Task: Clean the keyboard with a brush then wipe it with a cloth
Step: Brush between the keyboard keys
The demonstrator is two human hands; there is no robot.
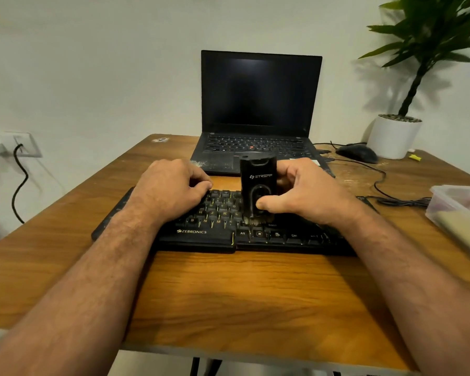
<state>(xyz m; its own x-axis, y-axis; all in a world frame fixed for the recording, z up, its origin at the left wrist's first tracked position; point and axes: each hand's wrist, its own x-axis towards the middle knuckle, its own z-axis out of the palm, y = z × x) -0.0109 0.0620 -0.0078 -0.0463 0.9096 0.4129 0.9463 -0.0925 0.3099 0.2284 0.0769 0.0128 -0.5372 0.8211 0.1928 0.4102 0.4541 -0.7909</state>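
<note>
A black keyboard [201, 234] lies across the wooden table [228, 294] in front of me. My right hand [307, 191] grips an upright black brush tool [258, 180], thumb on its front, its bristle end down on the keys near the keyboard's middle. My left hand [171, 185] rests on the keyboard's upper left part with fingers curled over its far edge. At the right edge, a yellowish cloth [461, 229] lies under a clear plastic container [459, 199].
An open black laptop [258, 109] with a dark screen stands behind the keyboard. A black mouse [357, 153] and its cable [383, 183] lie to the right. A potted plant [394, 137] fills the back right corner. A wall socket [14, 145] is at left.
</note>
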